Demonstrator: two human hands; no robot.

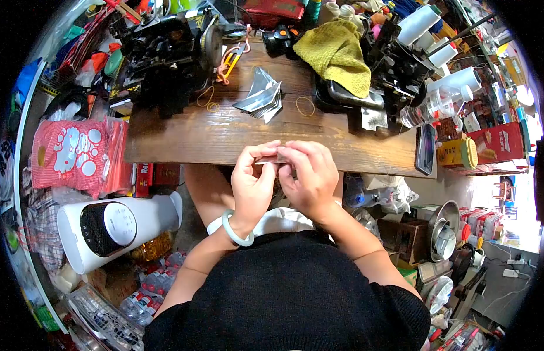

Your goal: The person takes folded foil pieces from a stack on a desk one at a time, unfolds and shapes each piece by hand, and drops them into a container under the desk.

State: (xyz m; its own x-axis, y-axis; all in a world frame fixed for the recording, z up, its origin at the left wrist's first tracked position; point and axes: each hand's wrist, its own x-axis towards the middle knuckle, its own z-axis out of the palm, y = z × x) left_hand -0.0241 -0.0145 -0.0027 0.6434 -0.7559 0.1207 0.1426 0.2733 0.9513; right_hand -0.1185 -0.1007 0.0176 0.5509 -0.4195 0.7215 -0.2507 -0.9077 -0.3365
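Observation:
My left hand [255,180] and my right hand [310,175] meet at the table's front edge, both closed with fingertips pinched together. Between them is a small, thin, pale piece, mostly covered by the fingers; its kind cannot be made out. A pale bangle [230,227] circles my left wrist. Beyond the hands, shiny silver foil sheets [262,98] lie loosely piled on the wooden table [184,137]. One thin rubber band [305,115] rests to the right of the foil, and more rubber bands [206,96] lie to its left.
A black sewing machine [166,55] stands back left, near orange-handled scissors [230,65]. At right, a yellow-green cloth [339,55] drapes over another machine [394,64] beside thread cones [420,24]. A phone [425,149] lies at the table's right end. A white appliance [117,228] stands lower left.

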